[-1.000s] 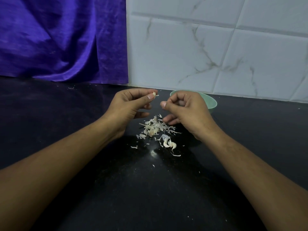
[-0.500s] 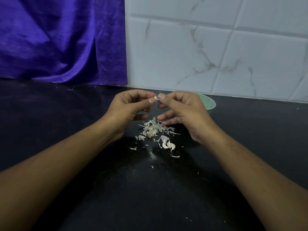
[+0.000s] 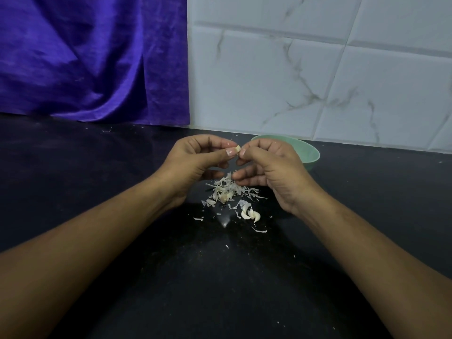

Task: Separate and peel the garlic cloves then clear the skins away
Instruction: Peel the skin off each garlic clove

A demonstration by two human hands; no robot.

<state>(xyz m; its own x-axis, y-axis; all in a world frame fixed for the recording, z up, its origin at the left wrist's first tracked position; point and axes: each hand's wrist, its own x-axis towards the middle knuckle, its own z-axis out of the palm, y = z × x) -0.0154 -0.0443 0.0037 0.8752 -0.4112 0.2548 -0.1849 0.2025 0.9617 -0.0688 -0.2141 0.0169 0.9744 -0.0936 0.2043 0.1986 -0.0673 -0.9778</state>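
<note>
Forearms (image 3: pixel 97 241) come in bare from both near corners and meet over the middle of the black surface (image 3: pixel 220 289). Closest to me it's just a scatter of tiny white flecks, then one curled strip of skin (image 3: pixel 259 231) lying by itself. Right behind that sit a couple of loose cloves (image 3: pixel 250 214), pale and curved, touching each other. Just past those is the main pile of skins (image 3: pixel 228 189), a messy heap of shreds with a yellowish lump in the middle. Can't tell if that's a clove or a stem bit.

Both hands are held up above the pile, fingertips meeting. The left hand (image 3: pixel 193 160) has a tight grip, thumb and forefinger closed on a small clove (image 3: pixel 236 149), other fingers curled in. The right hand (image 3: pixel 271 165) comes at it from the other side, thumb and forefinger nipped onto the free end of that same clove. Its grip is about as closed as it gets, though its lower fingers stick out straighter just over the heap.

Behind the right hand there's a green bowl (image 3: pixel 310 152) on the surface, partly hidden by the knuckles, and I can't see inside it. At the back, a white marbled tile wall (image 3: pixel 318 74) on the right and a purple cloth (image 3: pixel 93 59) hanging on the left.
</note>
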